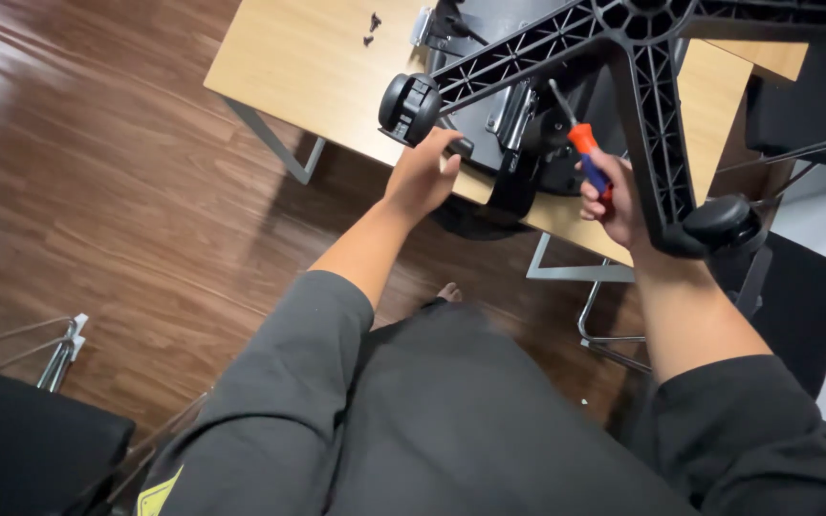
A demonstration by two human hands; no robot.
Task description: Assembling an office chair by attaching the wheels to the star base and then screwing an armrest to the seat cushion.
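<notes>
The black five-armed chair base (642,57) looks like moulded plastic, matt, its underside ribbed in a lattice. The round black caster wheels (410,105) are smoother plastic with a faint sheen. The screwdriver (580,143) has a bright bare-metal shaft and a glossy orange-and-blue plastic handle — gripped in the right hand (614,201). The pale wooden tabletop (308,57) is smooth and matt, on grey metal legs. The small dark screws (372,29) look like metal. The dark brown plank floor (97,191) is polished — it throws soft reflections. The grey sleeves (289,363) are matt cloth.
</notes>
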